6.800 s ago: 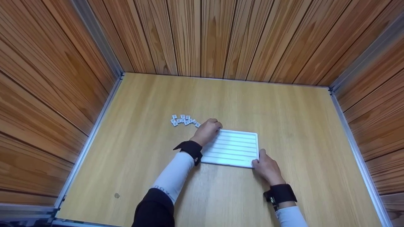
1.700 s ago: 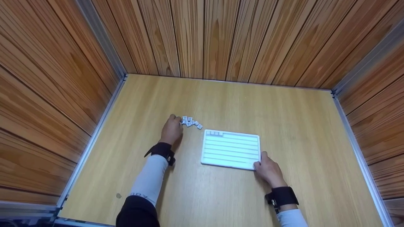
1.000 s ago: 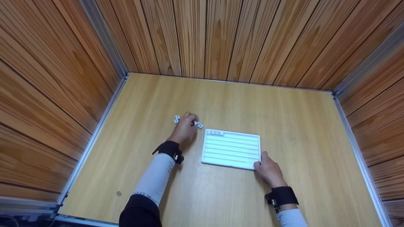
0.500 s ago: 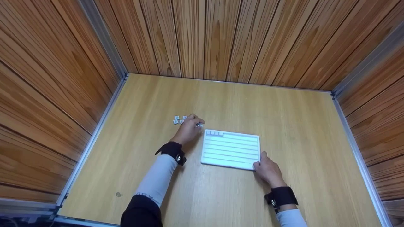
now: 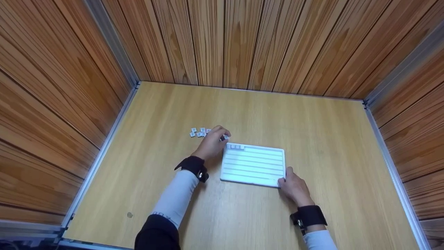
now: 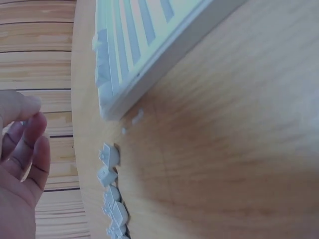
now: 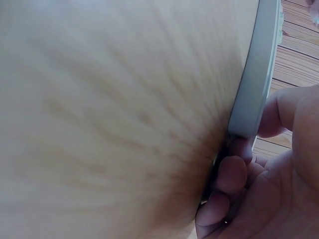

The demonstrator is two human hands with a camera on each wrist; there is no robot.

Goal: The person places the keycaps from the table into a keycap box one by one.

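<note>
A white lined board point(image 5: 253, 166) lies flat on the wooden table, with three small tiles point(image 5: 236, 147) set in the left end of its top row. My left hand point(image 5: 222, 135) hovers at the board's far left corner and pinches a small white tile point(image 5: 226, 138) between thumb and fingers. Loose white tiles point(image 5: 198, 132) lie just left of that hand; the left wrist view shows these tiles point(image 6: 112, 191) below the board's edge point(image 6: 164, 50). My right hand point(image 5: 289, 180) grips the board's near right corner, thumb point(image 7: 281, 112) on top and fingers point(image 7: 232, 174) under the rim point(image 7: 254, 74).
The wooden table point(image 5: 242, 111) is boxed in by wood-panelled walls point(image 5: 225, 41) with metal corner strips. A small round mark point(image 5: 129, 215) sits near the front left edge.
My left hand has picked a tile out of the pile and moved right with it to the board's far left corner. The pile is smaller. My right hand has stayed on the board.
</note>
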